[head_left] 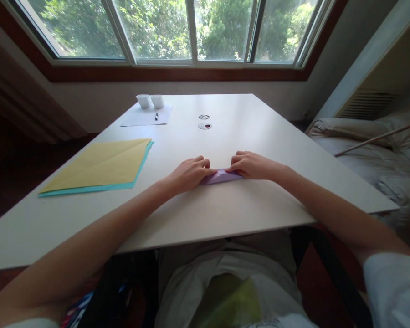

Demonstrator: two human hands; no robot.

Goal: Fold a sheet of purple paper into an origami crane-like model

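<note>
A small piece of folded purple paper [222, 176] lies on the white table near its front edge. My left hand [192, 173] grips its left end, thumb on the paper and fingers curled. At the other end, my right hand [248, 165] has its fingers curled and its thumb on the paper. Between the two thumbs a short stretch of the folded paper shows; the ends are partly hidden under the hands.
Yellow sheets [102, 165] lie over a teal sheet [138, 172] on the left of the table [191, 214]. Farther back are a white sheet [136, 119], a pen [156, 116] and two white containers [144, 101]. Round fittings [205, 125] sit mid-table.
</note>
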